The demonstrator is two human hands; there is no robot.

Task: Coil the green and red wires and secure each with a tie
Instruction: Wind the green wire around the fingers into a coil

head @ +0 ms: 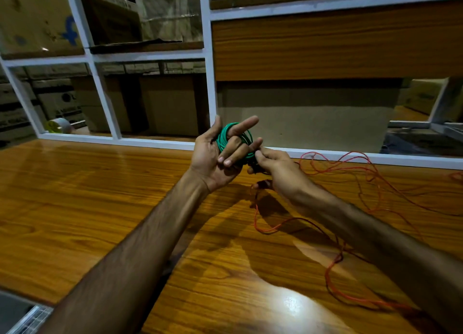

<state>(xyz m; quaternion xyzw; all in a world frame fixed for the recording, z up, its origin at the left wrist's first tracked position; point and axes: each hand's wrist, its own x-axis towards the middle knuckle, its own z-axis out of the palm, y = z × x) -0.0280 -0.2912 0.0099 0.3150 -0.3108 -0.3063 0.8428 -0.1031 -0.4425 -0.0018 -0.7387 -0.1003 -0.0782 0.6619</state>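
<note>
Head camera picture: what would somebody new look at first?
The bright green wire, coiled around the left hand raised mid-frame. The right hand pinches something dark beside the coil. Loose red wire sprawls over the wooden table on the right.

The far side of the green wire coil (pixel 234 139) is hidden behind the left hand (pixel 220 156), whose fingers pass through it. At the coil's four o'clock, the right hand (pixel 271 169) pinches something dark and too small to name. The red wire (pixel 333 268) disappears under the right forearm and runs off the frame at three o'clock. Print on the cardboard boxes (pixel 60 100) at ten o'clock is too blurred to read, and the wooden table (pixel 75 208) is cut off at six o'clock
</note>
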